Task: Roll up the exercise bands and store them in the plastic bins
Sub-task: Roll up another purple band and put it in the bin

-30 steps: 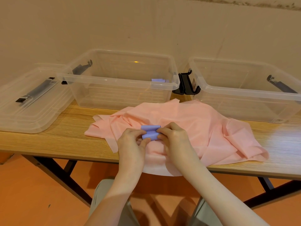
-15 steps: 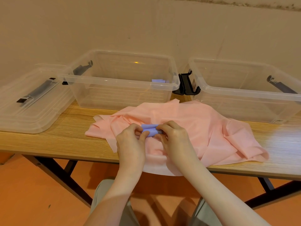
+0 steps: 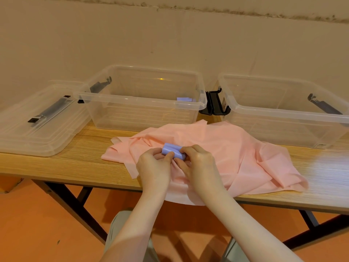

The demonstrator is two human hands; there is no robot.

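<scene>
From the head camera, looking down at a wooden table (image 3: 56, 163): both hands meet at the middle of it, right over a rumpled heap of pink bands (image 3: 236, 154). The left hand (image 3: 153, 169) curls its fingers and thumb round the left end of a small purple band roll (image 3: 172, 151), and the right hand (image 3: 200, 167) pinches the roll's right end, so the little bundle is gripped from both sides, just above the pink sheet. That pink material sprawls across the table's centre and right, with one edge drooping over the near side. Behind it, against the wall, stand two clear plastic bins: the left bin (image 3: 139, 102) has a bit of purple (image 3: 184, 99) showing inside near its right wall, though what that is cannot be made out, and the right bin (image 3: 283, 110) sits just beside it. Black latches (image 3: 214, 103) sit between the two. Off to the far left, a clear lid (image 3: 37, 125) with a dark handle lies flat on the table.
</scene>
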